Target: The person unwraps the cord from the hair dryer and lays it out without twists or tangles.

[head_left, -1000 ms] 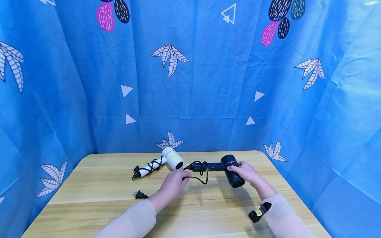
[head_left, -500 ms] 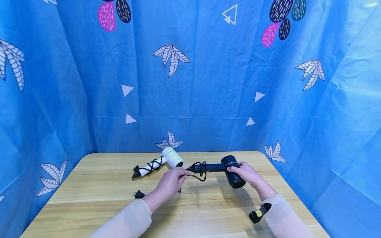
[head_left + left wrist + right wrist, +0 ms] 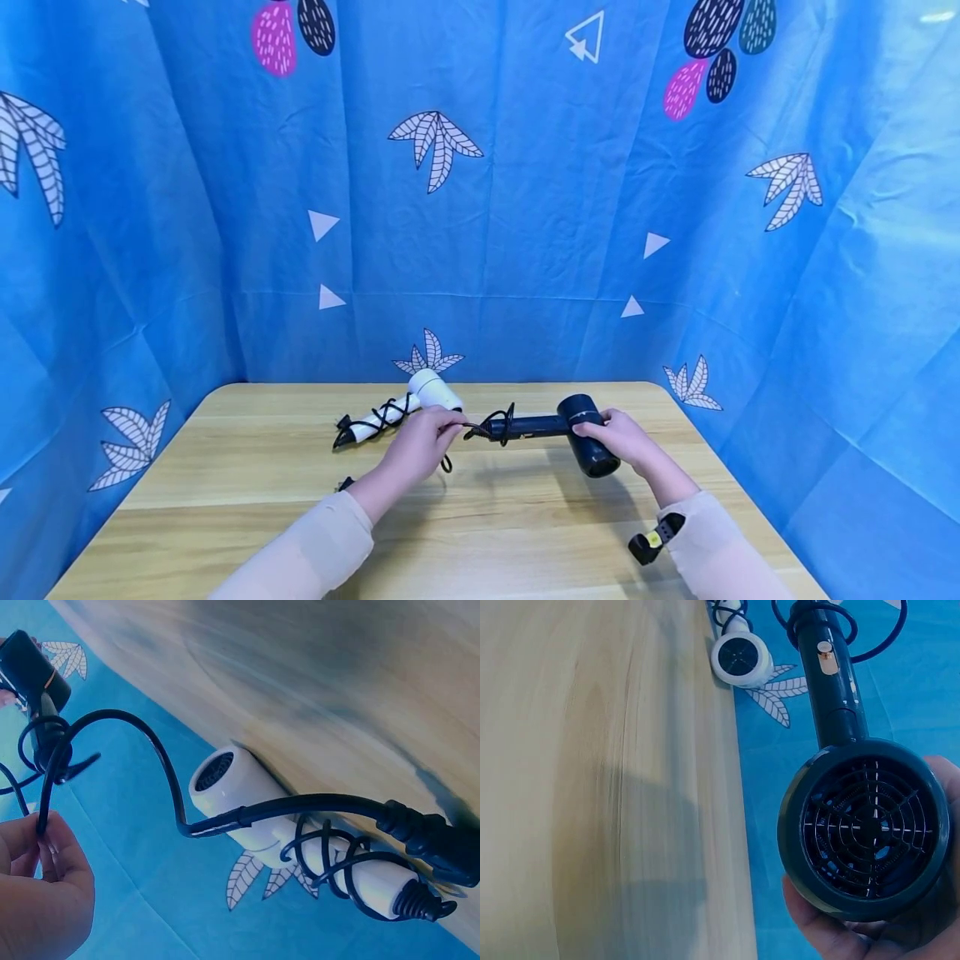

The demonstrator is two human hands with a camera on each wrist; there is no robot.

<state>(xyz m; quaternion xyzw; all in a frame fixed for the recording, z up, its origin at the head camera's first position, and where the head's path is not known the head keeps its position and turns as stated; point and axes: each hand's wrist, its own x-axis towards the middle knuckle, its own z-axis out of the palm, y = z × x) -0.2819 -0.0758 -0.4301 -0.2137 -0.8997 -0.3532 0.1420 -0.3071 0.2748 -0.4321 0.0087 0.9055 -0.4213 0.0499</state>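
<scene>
My right hand (image 3: 624, 437) grips the head of a dark hair dryer (image 3: 591, 454) above the table, its handle pointing left. The right wrist view shows the round grille (image 3: 870, 829) at one end, with fingers curled round the head. Near the handle's end, my left hand (image 3: 416, 442) pinches the black power cord (image 3: 112, 715) between thumb and fingertips. Loops of the cord circle the handle. Its free part hangs past the left hand to a plug (image 3: 450, 847). In the head view the left forearm mostly hides this plug.
A white hair dryer (image 3: 435, 390), its black cord wrapped round the handle, lies on the wooden table (image 3: 247, 467) behind my left hand. A blue patterned curtain (image 3: 525, 208) surrounds the table at the back and sides. A black device (image 3: 654, 540) sits at the right cuff.
My left hand has moved left and slightly up with the cord, drawing the loose loop near the handle's end smaller. My right hand and the dark hair dryer stay nearly still.
</scene>
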